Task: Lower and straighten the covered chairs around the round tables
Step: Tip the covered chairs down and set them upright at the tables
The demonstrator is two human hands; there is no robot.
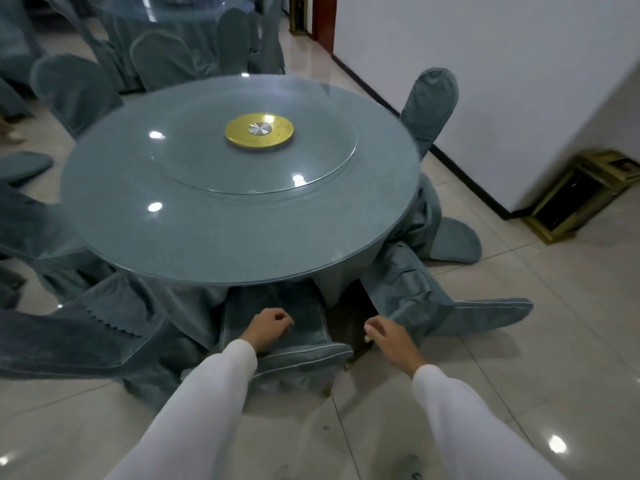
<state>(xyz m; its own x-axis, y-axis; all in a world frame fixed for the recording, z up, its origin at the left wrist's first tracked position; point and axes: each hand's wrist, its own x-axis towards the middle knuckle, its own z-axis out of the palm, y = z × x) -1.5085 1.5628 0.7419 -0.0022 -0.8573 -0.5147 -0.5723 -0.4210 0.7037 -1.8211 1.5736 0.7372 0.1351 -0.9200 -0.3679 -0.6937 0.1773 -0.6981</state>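
A covered chair (304,355) in teal fabric leans tipped against the round table (207,244) right in front of me. Part of its cover is pulled off, baring a dark frame (349,320) on its right side. My left hand (272,327) rests on the chair's covered part, fingers curled into the fabric. At the edge of the dark frame, my right hand (388,336) has its fingers curled on it. More covered chairs lean tipped against the table at the right (415,296) and left (104,317). One chair (429,105) stands upright at the far right.
The table has a glass top and a glass turntable with a gold hub (259,131). A white wall (485,81) with dark skirting runs along the right, with a dark gold-framed bin (575,192) at its corner. Another table and covered chairs (162,57) stand behind.
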